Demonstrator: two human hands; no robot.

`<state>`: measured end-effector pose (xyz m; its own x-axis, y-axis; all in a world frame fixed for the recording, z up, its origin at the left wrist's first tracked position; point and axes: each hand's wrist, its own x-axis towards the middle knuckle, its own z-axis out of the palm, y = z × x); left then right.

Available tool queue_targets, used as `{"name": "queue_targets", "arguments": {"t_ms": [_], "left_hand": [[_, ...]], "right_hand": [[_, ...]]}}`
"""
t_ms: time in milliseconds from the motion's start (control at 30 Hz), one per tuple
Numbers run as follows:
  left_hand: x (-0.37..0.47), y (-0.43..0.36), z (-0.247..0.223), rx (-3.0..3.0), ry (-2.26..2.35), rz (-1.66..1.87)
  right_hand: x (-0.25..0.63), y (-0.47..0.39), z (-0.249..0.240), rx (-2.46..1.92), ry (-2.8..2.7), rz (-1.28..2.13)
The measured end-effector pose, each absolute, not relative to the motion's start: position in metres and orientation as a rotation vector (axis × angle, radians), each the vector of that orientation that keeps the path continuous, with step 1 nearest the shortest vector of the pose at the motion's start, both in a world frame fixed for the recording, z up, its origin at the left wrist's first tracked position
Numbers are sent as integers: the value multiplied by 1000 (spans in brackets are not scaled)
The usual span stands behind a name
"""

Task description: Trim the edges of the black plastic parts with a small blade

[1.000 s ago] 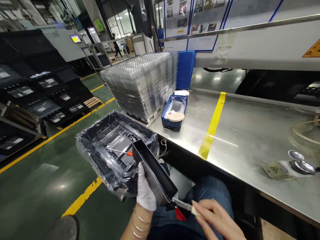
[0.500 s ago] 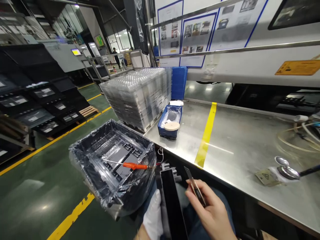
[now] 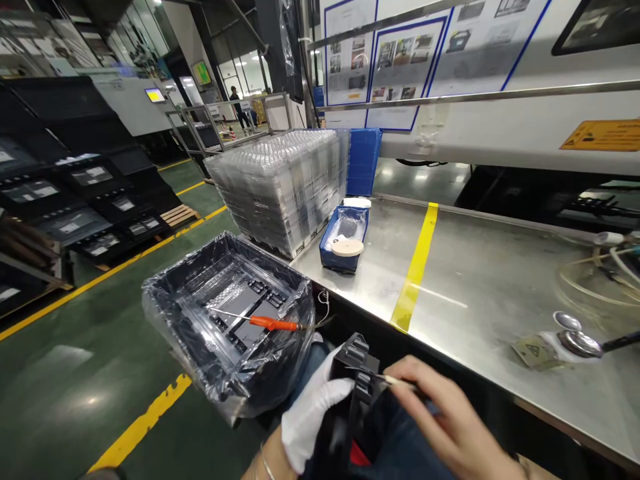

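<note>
Steel bench bears clear tray stack, blue bin.

Black plastic part, long, open-sided, end tilted up over the lap; thin blade tip touching its upper end.

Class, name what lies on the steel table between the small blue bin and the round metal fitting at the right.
In the head view, a yellow tape stripe crosses the steel table between the small blue bin and the round metal fitting; otherwise that stretch is bare.
</note>
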<state>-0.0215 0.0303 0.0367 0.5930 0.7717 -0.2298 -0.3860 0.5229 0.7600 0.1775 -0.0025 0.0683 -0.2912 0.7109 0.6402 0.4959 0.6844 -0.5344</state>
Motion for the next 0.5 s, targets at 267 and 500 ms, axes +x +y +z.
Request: {"name": "queue_targets", "arguments": {"t_ms": [267, 500], "left_hand": [[-21, 38, 67, 1010, 846, 446], [-28, 41, 50, 515, 769, 434]], "right_hand": [[233, 11, 124, -918, -2464, 277], [238, -11, 132, -956, -2322, 336]]}}
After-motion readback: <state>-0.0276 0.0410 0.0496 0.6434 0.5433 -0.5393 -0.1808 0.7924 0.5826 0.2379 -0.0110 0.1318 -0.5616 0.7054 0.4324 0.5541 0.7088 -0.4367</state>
